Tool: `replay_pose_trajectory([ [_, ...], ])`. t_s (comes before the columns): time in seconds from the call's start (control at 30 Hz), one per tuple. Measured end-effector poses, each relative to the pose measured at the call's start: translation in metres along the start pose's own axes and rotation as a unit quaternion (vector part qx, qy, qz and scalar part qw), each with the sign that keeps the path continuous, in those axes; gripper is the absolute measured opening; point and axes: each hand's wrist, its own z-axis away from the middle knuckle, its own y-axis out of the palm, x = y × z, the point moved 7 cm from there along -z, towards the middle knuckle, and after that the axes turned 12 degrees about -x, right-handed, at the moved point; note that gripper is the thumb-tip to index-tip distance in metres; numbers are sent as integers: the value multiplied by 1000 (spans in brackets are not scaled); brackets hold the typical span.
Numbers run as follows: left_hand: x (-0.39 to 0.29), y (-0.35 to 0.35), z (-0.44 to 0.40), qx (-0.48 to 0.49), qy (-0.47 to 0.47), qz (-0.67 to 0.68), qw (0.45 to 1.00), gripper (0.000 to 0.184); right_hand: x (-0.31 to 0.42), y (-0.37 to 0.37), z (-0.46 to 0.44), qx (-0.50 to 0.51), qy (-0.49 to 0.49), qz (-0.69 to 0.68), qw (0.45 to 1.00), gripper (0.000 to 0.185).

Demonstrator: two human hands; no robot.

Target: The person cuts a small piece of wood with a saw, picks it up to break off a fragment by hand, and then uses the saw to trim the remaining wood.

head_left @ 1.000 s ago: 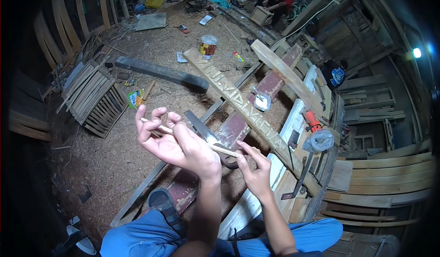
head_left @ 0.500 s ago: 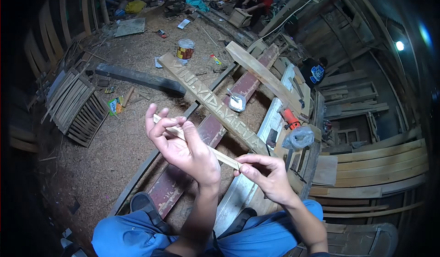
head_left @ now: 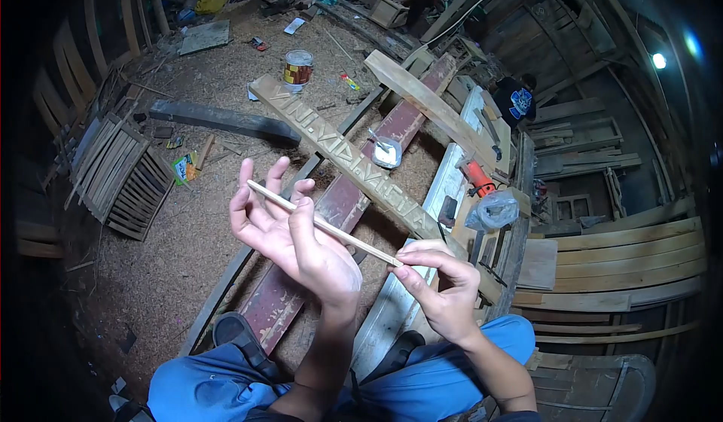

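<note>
A thin, pale wooden stick (head_left: 343, 236) slants across in front of me, held between both hands. My left hand (head_left: 297, 237) is turned palm up, its fingers loosely spread and the stick lying across them under the thumb. At the stick's lower end, my right hand (head_left: 444, 283) pinches it between thumb and fingers. Beyond the hands, a wooden board with carved raised letters (head_left: 343, 155) lies across the bench beams. A small white tub (head_left: 386, 153) with white contents and a tool leaning in it stands beside the board.
A red power tool (head_left: 477, 177) and a clear plastic bag (head_left: 495, 210) lie at the right. A paint can (head_left: 298, 68) stands on the shaving-covered floor, with a slatted wooden piece (head_left: 124, 177) at the left. Two other people (head_left: 516, 100) sit farther back.
The stick's upper end now shows more clearly above my left fingers, which have shifted and spread a little. My right hand keeps its pinch. The whole view has tilted slightly.
</note>
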Motion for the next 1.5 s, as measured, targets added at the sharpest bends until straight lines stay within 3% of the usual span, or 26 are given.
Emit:
replay_pose_trajectory([
  [0.2,3,0,-6,-8,-43,81,996,61,18,5,-5,-16,-140,83,987,25],
  [0.33,4,0,-9,2,-77,111,991,60,20,7,-5,-23,-156,77,984,25],
  [0.73,12,4,-10,29,-71,29,997,58,5,3,-5,-29,-83,40,995,25],
  [1.0,19,4,-9,68,-26,-17,997,45,-27,3,1,-46,124,-118,984,18],
  [1.17,21,7,-8,82,-30,-31,996,49,-29,5,0,-38,151,-103,982,20],
  [1.27,22,13,-6,104,-55,-13,993,51,-37,7,1,-22,169,-90,981,20],
  [1.33,30,18,-4,118,-132,27,984,59,-40,8,0,-12,186,-95,978,20],
  [1.4,39,14,-3,108,-147,34,983,56,-44,15,0,39,230,-150,961,20],
  [1.47,55,14,5,157,-278,41,947,48,-49,16,1,46,242,-159,956,19],
  [1.5,55,18,11,116,-326,25,938,42,-50,19,2,69,250,-164,952,19],
])
